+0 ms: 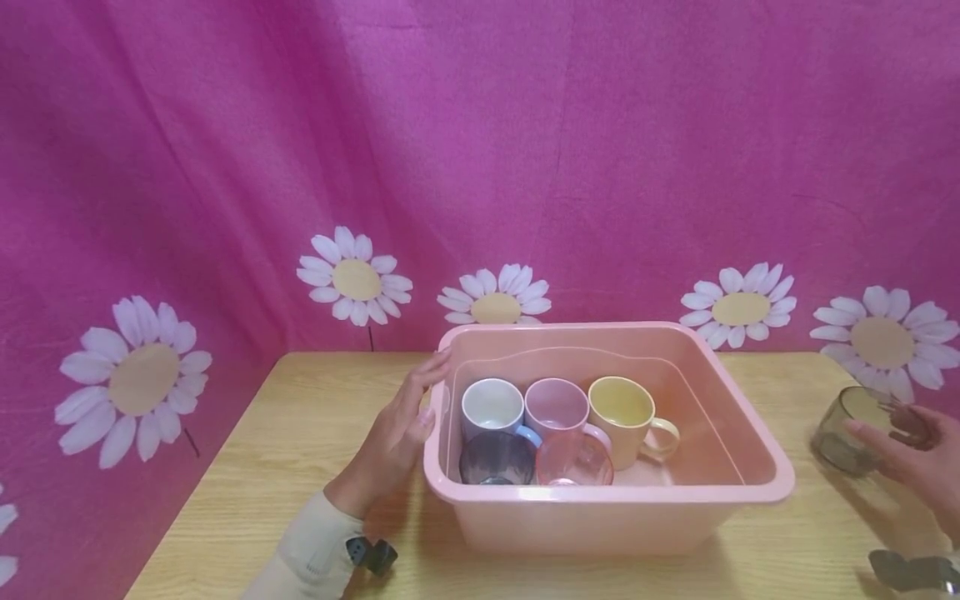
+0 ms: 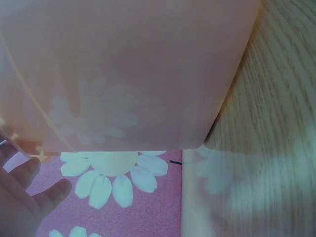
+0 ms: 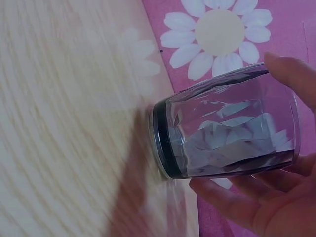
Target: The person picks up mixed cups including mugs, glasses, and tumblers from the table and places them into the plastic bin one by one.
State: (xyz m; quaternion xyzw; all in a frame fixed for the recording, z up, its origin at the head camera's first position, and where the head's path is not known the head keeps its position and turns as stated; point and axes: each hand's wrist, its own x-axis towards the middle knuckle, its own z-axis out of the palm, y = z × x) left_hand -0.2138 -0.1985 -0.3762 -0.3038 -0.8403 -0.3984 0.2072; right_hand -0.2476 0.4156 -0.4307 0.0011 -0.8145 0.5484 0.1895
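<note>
My right hand [image 1: 918,458] holds a grey-tinted drinking glass [image 3: 222,128] between thumb and fingers, at the right end of the table. In the right wrist view the glass's thick dark base is close over the wooden top. With relaxed fingers, my left hand [image 1: 390,442] touches the left rim of a pink plastic basin [image 1: 592,521]. Inside the basin a white mug [image 1: 491,408] with a blue handle, a pink mug [image 1: 557,404] and a yellow mug [image 1: 621,404] stand in a row. In front of them are a dark glass [image 1: 497,458] and a pink-tinted glass [image 1: 574,458].
The basin stands on a light wooden table [image 1: 247,475]. Behind it hangs a magenta cloth [image 1: 480,150] printed with large white daisies. Inside the basin, its bare right-hand wall [image 1: 720,400] shows beyond the yellow mug's handle.
</note>
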